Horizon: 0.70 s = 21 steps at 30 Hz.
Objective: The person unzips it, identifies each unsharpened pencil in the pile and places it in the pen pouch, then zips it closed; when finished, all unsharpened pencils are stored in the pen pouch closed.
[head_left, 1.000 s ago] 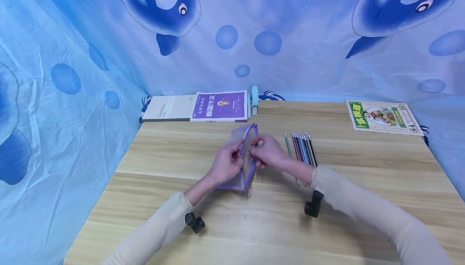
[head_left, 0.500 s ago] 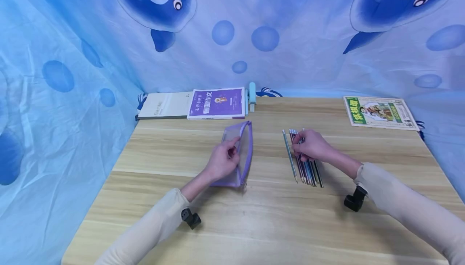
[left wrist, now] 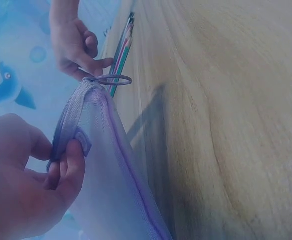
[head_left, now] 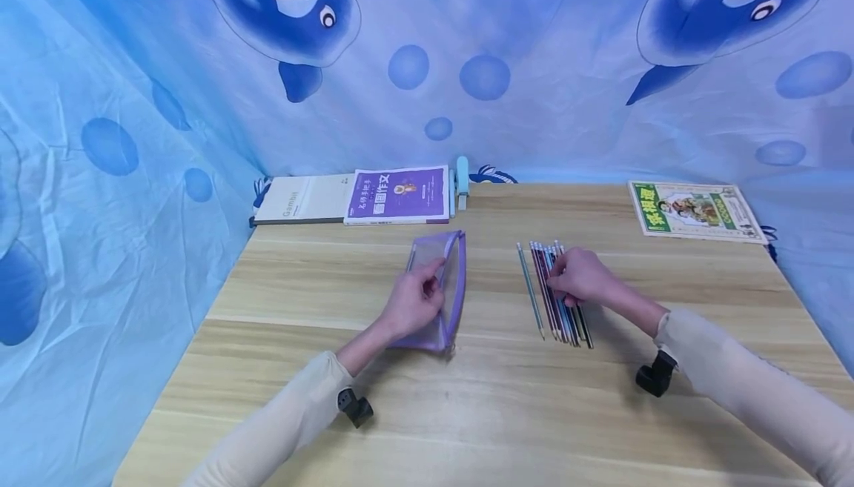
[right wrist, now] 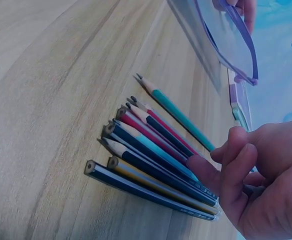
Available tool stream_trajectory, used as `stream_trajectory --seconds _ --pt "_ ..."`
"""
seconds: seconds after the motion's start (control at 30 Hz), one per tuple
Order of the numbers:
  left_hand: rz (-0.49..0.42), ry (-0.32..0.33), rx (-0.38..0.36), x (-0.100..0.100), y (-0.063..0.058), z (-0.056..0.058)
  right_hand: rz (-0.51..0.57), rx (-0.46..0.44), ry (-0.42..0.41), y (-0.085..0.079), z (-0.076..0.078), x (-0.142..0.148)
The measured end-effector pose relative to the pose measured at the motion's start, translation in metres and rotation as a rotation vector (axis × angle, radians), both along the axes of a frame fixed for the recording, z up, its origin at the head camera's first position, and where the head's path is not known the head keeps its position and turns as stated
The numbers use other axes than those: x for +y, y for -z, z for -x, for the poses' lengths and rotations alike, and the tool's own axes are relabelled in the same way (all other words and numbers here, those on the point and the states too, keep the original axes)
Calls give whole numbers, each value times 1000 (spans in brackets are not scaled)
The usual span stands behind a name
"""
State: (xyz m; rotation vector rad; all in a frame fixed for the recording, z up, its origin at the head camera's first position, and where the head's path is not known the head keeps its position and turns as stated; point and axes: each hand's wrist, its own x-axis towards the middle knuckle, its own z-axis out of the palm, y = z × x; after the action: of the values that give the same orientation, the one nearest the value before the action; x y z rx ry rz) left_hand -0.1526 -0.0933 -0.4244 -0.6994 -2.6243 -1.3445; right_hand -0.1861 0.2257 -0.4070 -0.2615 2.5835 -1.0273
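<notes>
My left hand (head_left: pixel 412 300) pinches one edge of a purple mesh pencil case (head_left: pixel 460 287), whose zip mouth gapes to the right. In the left wrist view, thumb and fingers grip the zip edge near a small tag (left wrist: pixel 83 141), and a ring (left wrist: pixel 115 80) hangs at the case's end. To the right, several pencils (head_left: pixel 565 324) lie side by side in a row. Over their upper part is my right hand (head_left: pixel 582 276), its fingertips touching the pencils. A teal pencil (right wrist: pixel 181 119) lies slightly apart at the row's left side.
Along the back edge lie a pale notebook (head_left: pixel 303 199), a purple book (head_left: pixel 399 194) and a light-blue stapler-like item (head_left: pixel 462 176). A green and cream booklet (head_left: pixel 697 210) sits at the back right. Blue dolphin-print cloth (head_left: pixel 547 131) hangs behind the wooden table (head_left: pixel 480 413).
My right hand has gone from the case's mouth rightward to the pencils, then shifted slightly further right across them. My left hand keeps its hold on the pencil case.
</notes>
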Motion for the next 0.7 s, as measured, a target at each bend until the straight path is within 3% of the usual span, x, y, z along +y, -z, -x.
stream_trajectory --seconds 0.43,0.7 --pt "22 -17 -34 2 2 -1 -39 17 -31 3 1 -8" --pt "15 0 -38 4 3 -2 -203 129 -61 9 3 -17"
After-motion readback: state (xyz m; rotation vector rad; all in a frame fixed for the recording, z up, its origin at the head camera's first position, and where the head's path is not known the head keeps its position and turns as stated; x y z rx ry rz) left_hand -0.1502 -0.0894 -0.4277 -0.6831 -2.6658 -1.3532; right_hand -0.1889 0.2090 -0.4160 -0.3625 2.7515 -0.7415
